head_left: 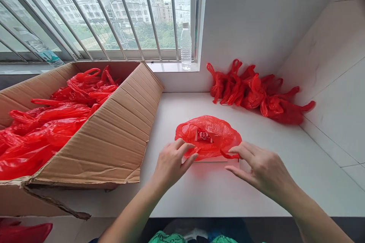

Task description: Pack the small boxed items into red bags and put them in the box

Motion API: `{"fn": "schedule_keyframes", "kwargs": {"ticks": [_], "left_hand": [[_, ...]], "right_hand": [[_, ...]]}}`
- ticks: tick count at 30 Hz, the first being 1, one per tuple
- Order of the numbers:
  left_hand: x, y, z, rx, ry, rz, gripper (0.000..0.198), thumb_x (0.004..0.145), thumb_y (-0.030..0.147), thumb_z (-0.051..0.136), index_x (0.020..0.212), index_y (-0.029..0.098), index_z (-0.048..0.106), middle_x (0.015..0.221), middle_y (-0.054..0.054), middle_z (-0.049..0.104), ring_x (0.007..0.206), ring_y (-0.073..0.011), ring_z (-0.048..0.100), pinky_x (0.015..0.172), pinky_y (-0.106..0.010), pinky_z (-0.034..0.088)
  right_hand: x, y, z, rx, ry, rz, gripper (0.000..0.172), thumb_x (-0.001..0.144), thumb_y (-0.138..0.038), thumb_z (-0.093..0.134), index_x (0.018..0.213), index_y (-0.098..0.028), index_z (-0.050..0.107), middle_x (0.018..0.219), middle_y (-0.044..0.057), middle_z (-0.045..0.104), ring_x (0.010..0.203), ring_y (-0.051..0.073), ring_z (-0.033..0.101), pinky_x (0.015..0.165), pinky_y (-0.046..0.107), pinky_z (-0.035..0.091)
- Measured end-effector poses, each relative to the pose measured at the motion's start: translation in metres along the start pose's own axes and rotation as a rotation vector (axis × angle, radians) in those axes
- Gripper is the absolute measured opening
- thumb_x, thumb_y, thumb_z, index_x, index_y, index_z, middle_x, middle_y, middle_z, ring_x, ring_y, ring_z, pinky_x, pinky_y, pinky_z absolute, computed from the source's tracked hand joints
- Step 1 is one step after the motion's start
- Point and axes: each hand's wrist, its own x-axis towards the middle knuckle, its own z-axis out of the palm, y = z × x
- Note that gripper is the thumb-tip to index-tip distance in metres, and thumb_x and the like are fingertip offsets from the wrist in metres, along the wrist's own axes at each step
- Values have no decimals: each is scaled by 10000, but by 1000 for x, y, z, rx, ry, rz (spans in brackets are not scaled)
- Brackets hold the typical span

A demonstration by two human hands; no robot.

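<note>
A thin red plastic bag (216, 148) stands in front of me with its mouth spread open. Inside it shows a small red-and-white printed item (203, 135), its kind unclear. At the bag's near left edge is my left hand (173, 159), thumb and fingers apart. My right hand (256, 163) is at the near right edge by a handle loop, its thumb stretched well away from the fingers. Whether the fingertips touch the plastic is hard to tell. A pale straight edge (212, 161) shows under the bag's near side.
To the left, a large cardboard box (105, 133) is full of red plastic bags (62, 117). Several tied red bags (256, 91) stand along the back wall on the white tabletop (176, 197). A clear bottle (186, 47) is on the sill by the barred window.
</note>
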Motion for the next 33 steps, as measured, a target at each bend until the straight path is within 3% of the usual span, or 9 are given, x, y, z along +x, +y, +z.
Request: {"fn": "schedule_keyframes", "kwargs": {"ticks": [3,5,10,15,18,21,25,28,33], "left_hand": [[17,7,14,138,-47,-17,315,868,515,636,888,202,665,867,-66,638,726,-199,579,710,-335,388],[24,7,19,142,-94,-43,278,823,440,701,748,188,611,769,-51,617,723,-206,568,708,-335,373],[34,1,-5,-435,-71,-166,243,897,362,609,741,191,535,732,-1,597,685,-148,522,656,-274,376],[59,4,-49,-1021,393,-213,224,871,400,685,906,193,605,799,5,612,695,-108,542,643,-208,433],[78,4,-67,-1033,691,-110,167,841,327,735,911,202,649,897,-5,647,820,-109,593,757,-197,476],[93,3,-76,-1001,799,-65,182,858,342,717,992,234,659,1147,-32,655,1039,-153,619,878,-231,498],[107,9,-76,-1077,606,-41,344,903,417,653,1225,308,600,1316,-58,606,1111,-215,641,876,-308,548],[115,20,-69,-1122,362,-28,382,936,451,591,1299,335,560,1105,-59,690,915,-208,697,787,-332,573],[117,35,-54,-1031,-31,72,330,976,423,507,1251,281,622,857,-28,660,660,-147,630,676,-305,550]], "right_hand": [[8,-3,16,-202,-62,-25,87,912,-291,611,872,-213,615,803,44,632,618,171,572,483,287,306],[13,1,15,-248,-66,15,181,923,-185,541,750,-215,584,748,40,604,573,154,536,458,289,254],[38,22,-21,152,80,75,77,917,-244,576,860,-248,628,918,25,625,690,149,582,510,268,383],[87,36,-31,701,674,168,152,877,-397,672,831,-261,620,1211,51,597,1171,248,575,896,395,515],[113,38,-19,1025,721,192,149,921,-425,601,903,-276,596,1275,36,607,1254,236,554,1000,442,485],[128,35,-10,1243,691,226,199,941,-474,546,1031,-297,571,1295,36,607,1242,228,578,994,444,501],[134,24,-8,1300,602,220,379,883,-542,606,1185,-335,507,1423,34,480,1030,189,661,864,387,573],[133,13,-7,1262,471,233,547,814,-559,696,1258,-340,463,1425,58,446,903,168,639,744,354,596],[132,1,-2,1157,322,174,534,786,-525,752,1228,-307,547,1373,77,446,1086,220,588,827,359,582]]}}
